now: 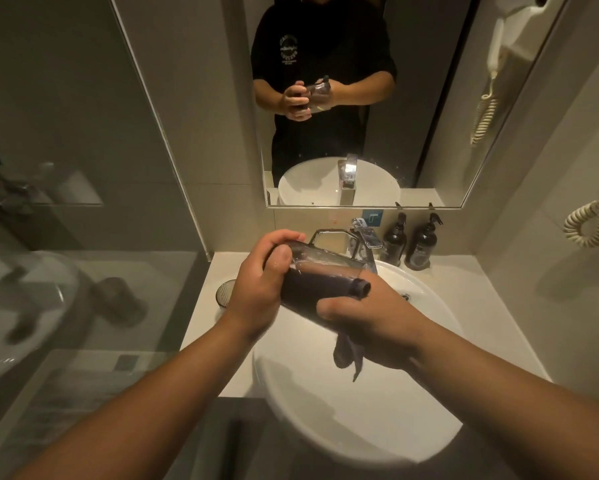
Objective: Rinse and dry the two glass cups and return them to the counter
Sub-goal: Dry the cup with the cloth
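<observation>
Two hands are up over the basin [343, 427], working one cup [320, 268] between them. It's a clear glass cup with a handle, tipped on its side, base toward the left hand [261, 289], mouth toward the right. The left hand's fingers curl over the top of the base and the thumb presses its near side. The right hand [367, 323] grips a dark cloth [326, 289], which is pushed inside the cup; a tail of it hangs down under the palm. How the right fingers lie behind the cup I cannot tell, but the thumb lies along the glass. The second cup [226, 292] stands upright on the counter [201, 317], left of the basin, half hidden behind the left wrist. Behind the hands, the tap [364, 237], and two dark pump bottles [409, 242] stand at the wall. The mirror [326, 98] above shows both hands on the cup.
</observation>
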